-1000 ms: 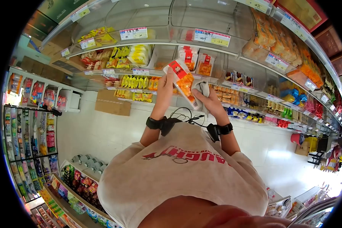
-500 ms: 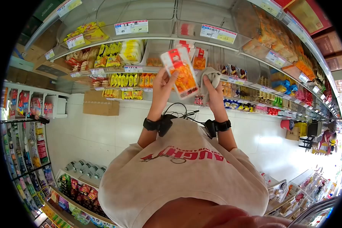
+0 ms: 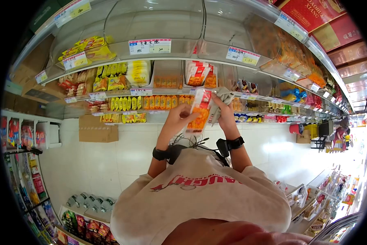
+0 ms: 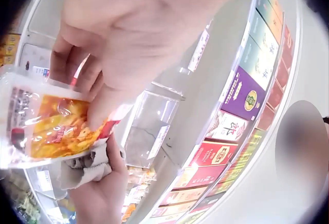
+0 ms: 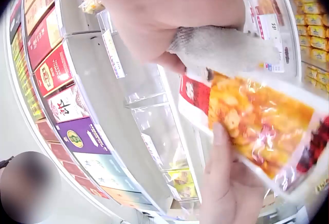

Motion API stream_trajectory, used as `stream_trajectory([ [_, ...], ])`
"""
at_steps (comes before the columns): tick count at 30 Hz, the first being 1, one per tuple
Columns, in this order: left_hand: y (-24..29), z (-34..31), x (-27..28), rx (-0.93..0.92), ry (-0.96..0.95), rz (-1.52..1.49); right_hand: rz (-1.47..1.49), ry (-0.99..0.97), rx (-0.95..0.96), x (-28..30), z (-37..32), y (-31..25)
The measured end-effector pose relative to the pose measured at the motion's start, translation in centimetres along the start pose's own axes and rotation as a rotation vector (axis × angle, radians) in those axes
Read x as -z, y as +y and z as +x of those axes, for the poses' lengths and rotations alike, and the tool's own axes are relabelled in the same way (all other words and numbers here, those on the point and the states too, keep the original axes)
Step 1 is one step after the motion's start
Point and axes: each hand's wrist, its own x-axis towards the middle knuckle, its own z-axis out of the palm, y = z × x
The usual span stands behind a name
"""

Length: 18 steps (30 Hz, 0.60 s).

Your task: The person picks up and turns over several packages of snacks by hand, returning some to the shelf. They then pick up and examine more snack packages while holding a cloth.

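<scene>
The clear packet of orange food with a red label (image 3: 200, 111) is held between both hands in front of the shelves. My left hand (image 3: 177, 121) pinches its side, the thumb lying on the orange part (image 4: 59, 126). My right hand (image 3: 226, 116) grips a grey cloth (image 3: 223, 98) against the packet's label end. In the right wrist view the cloth (image 5: 216, 48) is bunched under the right hand (image 5: 169, 13), beside the red label. Similar packets (image 3: 197, 73) stand in a shelf bin just beyond.
Shelves with snack bins and price tags (image 3: 150, 46) run across the front. Red boxes (image 3: 310, 14) stand at upper right. A cardboard box (image 3: 97, 128) sits on the floor at left. Large bottles (image 3: 89, 201) and snack packs stand behind at lower left.
The packet has turned more upright and come lower in the head view. The right hand with the cloth, beside the packet half a second ago, is now at its label end.
</scene>
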Motion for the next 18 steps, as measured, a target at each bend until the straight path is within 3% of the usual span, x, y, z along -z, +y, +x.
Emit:
stream_trajectory([
  [2,-0.6,0.1,-0.4,-0.096,-0.052,-0.13,0.04,0.064,0.038,0.5,0.2,0.3],
  [5,-1.8,1.0,-1.5,-0.088,-0.034,-0.264,0.065,0.099,0.082,2.0,-0.4,0.2],
  [8,-2.5,2.4,-2.2,-0.036,0.091,-0.195,-0.028,0.203,0.072,3.6,-0.5,1.7],
  [12,-1.1,4.8,-2.3,-0.048,0.184,-0.028,-0.471,-0.148,0.07,4.6,-0.9,2.5],
  [14,1.0,5.5,-2.1,0.0,0.172,0.094,-0.418,-0.141,0.083,4.2,-0.5,1.3],
  [16,1.1,6.5,-2.8,-0.034,0.105,0.003,-0.38,-0.084,0.176,4.8,1.0,0.6],
  [18,0.2,7.9,-3.7,-0.077,0.049,-0.089,-0.522,-0.057,0.289,6.8,3.3,0.3],
])
